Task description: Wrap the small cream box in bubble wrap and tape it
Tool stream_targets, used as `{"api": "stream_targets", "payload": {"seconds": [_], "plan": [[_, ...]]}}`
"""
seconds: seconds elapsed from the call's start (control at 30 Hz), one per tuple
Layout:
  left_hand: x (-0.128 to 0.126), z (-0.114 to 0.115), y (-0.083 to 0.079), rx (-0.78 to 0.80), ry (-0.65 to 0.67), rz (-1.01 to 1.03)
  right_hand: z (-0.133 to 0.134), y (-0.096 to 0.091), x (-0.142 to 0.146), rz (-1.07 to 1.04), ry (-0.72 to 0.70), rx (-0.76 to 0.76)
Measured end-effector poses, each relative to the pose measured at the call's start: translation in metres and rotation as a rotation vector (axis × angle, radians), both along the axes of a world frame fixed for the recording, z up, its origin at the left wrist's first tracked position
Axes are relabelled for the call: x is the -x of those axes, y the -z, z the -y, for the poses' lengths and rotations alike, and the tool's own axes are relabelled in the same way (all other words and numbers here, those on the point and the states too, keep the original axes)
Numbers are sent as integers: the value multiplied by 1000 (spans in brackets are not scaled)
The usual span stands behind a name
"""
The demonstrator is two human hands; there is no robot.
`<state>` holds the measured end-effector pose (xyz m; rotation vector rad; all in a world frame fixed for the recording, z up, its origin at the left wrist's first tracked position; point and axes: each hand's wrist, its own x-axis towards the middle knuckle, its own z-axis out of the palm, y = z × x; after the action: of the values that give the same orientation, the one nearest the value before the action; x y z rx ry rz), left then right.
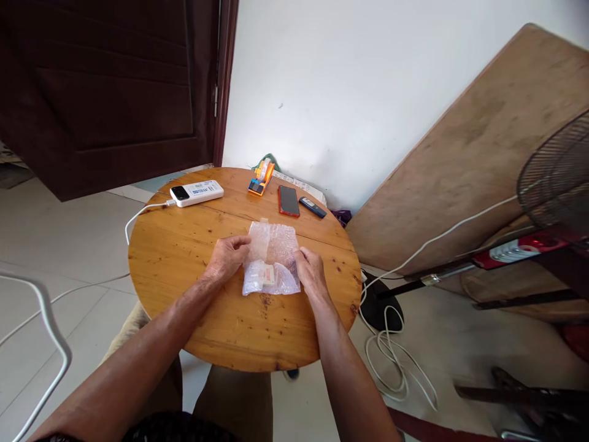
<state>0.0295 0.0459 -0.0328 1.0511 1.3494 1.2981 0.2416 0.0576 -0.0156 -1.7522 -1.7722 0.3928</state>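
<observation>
A sheet of bubble wrap lies on the round wooden table in front of me. Its near part is folded up over a small pale box with red print, which shows through the plastic. My left hand pinches the left edge of the bubble wrap between thumb and fingers. At the opposite edge, my right hand grips the wrap with the thumb on top and the fingers curled. A strip of clear tape seems to run along the wrap's upper left side.
Towards the table's back stand an orange tape dispenser, a red-edged phone and a dark blue handheld device. A white power bank with a cable lies at left. A fan and coiled white cable are at right.
</observation>
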Motion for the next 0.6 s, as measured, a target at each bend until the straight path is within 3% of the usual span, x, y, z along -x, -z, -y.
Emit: {"api": "stream_targets", "payload": {"seconds": [0.23,0.43,0.6], "plan": [[4,4,-7,-62,-11,-109,2,-1,4,84,54,20],[6,18,-24,-218,75,-514,6,2,3,103,60,9],[12,11,-16,-77,52,-542,7,3,2,153,103,-24]]}}
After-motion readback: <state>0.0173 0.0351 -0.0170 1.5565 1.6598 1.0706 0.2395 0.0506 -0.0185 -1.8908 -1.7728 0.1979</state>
